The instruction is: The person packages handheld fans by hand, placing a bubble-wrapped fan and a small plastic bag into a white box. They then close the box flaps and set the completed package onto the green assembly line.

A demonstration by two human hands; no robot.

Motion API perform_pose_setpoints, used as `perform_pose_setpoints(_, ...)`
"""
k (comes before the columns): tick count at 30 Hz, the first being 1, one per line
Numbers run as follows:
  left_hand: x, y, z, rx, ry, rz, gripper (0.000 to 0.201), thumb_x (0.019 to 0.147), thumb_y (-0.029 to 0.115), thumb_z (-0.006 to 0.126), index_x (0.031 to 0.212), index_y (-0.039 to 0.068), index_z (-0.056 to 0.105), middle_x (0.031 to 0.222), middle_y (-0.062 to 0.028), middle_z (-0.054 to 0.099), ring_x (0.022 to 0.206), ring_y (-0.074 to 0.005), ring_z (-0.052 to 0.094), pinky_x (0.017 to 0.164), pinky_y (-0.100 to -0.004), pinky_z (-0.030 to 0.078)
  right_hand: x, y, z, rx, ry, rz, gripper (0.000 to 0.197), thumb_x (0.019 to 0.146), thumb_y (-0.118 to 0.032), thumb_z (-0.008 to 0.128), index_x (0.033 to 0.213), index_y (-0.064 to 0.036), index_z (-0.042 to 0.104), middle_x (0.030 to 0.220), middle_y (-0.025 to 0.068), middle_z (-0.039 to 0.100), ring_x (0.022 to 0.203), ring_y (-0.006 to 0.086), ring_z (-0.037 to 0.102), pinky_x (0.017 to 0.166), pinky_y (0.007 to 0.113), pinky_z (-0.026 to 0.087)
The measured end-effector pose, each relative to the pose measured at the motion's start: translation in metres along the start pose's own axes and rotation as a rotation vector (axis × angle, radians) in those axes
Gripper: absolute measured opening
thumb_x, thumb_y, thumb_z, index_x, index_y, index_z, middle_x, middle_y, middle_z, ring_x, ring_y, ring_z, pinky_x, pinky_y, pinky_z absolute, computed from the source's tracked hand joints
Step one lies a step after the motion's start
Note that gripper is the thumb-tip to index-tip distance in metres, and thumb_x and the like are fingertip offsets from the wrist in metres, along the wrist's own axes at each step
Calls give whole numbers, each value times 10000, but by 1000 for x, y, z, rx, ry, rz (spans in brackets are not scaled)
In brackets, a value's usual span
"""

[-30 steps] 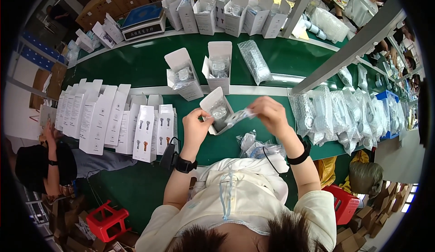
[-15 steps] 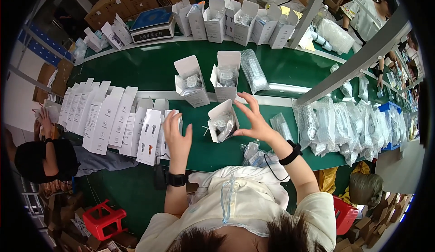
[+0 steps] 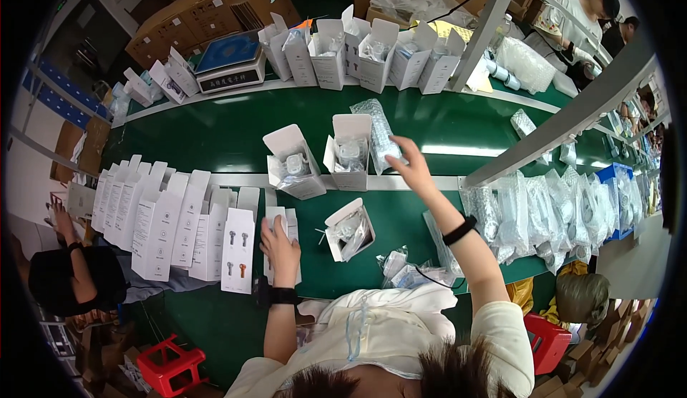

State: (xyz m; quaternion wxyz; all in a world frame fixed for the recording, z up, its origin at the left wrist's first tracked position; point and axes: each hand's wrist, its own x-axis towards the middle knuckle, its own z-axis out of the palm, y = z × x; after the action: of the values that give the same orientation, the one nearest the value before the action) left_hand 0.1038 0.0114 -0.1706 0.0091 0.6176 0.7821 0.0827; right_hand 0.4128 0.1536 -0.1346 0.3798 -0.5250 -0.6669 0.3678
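My left hand (image 3: 281,249) rests with its fingers extended against a narrow white box (image 3: 290,228) at the right end of a standing row. To the far right of it, my right hand (image 3: 413,167) has its fingers apart at the lower end of a bubble-wrapped package (image 3: 381,137); a grip is not visible. Two white boxes with raised flaps, a left one (image 3: 306,180) and a right one (image 3: 356,178), hold clear-bagged parts. Nearer me, a third open white box (image 3: 365,244) leans on the green table, also with bagged contents.
Several flat-faced white boxes (image 3: 164,230) stand at left. Bubble-wrapped packages (image 3: 515,212) line the right side beside a blue bin (image 3: 621,183). A scale (image 3: 230,76) and filled boxes (image 3: 329,65) occupy the back shelf. A metal post (image 3: 558,126) slants across the right. Co-workers are at both sides.
My right hand has left the nearest open box and reached the bubble-wrapped package. My left hand has moved down onto the narrow white box. The whole view has shifted slightly.
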Motion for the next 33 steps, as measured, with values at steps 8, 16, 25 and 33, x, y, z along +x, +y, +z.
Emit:
perform_pose_setpoints(8, -57, 16, -72, -839, 91, -28, 936, 554, 48, 696, 1332, 67, 177, 1315, -186, 284, 1199, -328, 327, 969, -438, 299, 129, 76, 58, -674, -82, 453, 899, 691, -267, 684, 1385, -205, 115, 1163, 264, 426, 972, 440, 493, 824, 442, 442)
perform_pose_setpoints(16, -68, 37, -151, -1234, 82, 535, 965, 600, 215, 793, 1301, 110, 137, 1212, -245, 340, 1057, -345, 440, 857, -432, 396, 29, -34, -61, 631, 487, 131, 759, 682, -21, 539, 1351, -107, 192, 1225, 146, 418, 1029, 238, 496, 837, 361, 451)
perform_pose_setpoints(25, -50, 159, -131, -981, -351, 811, 837, 593, 180, 780, 1246, 79, 266, 1216, -230, 350, 1067, -383, 441, 882, -395, 404, -149, -138, -112, 1361, 655, 72, 445, 828, -196, 510, 1235, -86, 366, 1067, 128, 525, 982, 256, 527, 845, 344, 446)
perform_pose_setpoints(33, -75, 183, -67, -1208, -213, 662, 819, 580, 147, 783, 1194, 54, 250, 1196, -276, 345, 1062, -422, 435, 880, -427, 405, -159, -133, -54, 428, 841, -95, 714, 717, -2, 640, 1284, -106, 219, 1193, 86, 400, 1060, 193, 436, 936, 319, 334)
